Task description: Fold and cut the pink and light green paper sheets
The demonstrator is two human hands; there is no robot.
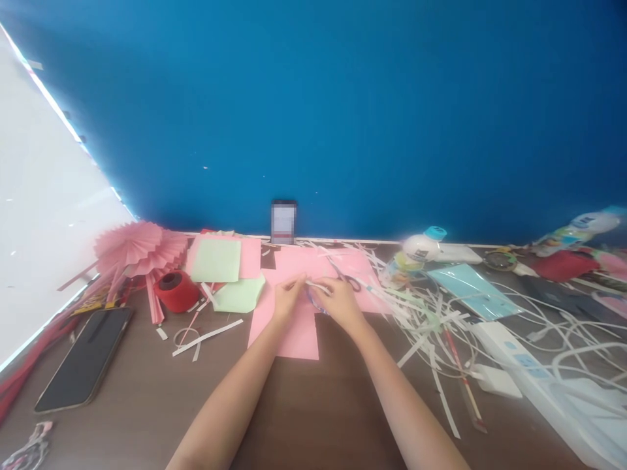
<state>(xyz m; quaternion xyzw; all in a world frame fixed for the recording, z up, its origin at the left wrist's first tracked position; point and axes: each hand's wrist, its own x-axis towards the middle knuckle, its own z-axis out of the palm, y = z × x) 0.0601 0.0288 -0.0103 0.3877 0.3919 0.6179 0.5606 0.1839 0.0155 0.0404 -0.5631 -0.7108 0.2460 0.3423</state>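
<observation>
A small white paper strip [319, 286] runs between my two hands, above pink paper sheets [287, 343]. My left hand [288, 298] pinches its near-left end with the fingertips. The fingers of my right hand [339, 301] are closed on the strip from the other side. Just beyond my right hand lie scissors [353, 282], their dark handle loops showing on the pink paper. A small bluish-purple item under the hands is partly hidden and too blurred to name.
Left are pale green paper pieces [215, 260], a red tape roll [177, 291], a pink folded paper fan [140, 248] and a dark phone [85, 359]. A second phone [283, 222] leans on the blue wall. Right are glue bottles [416, 254], paper strips, cables and a power strip [529, 375].
</observation>
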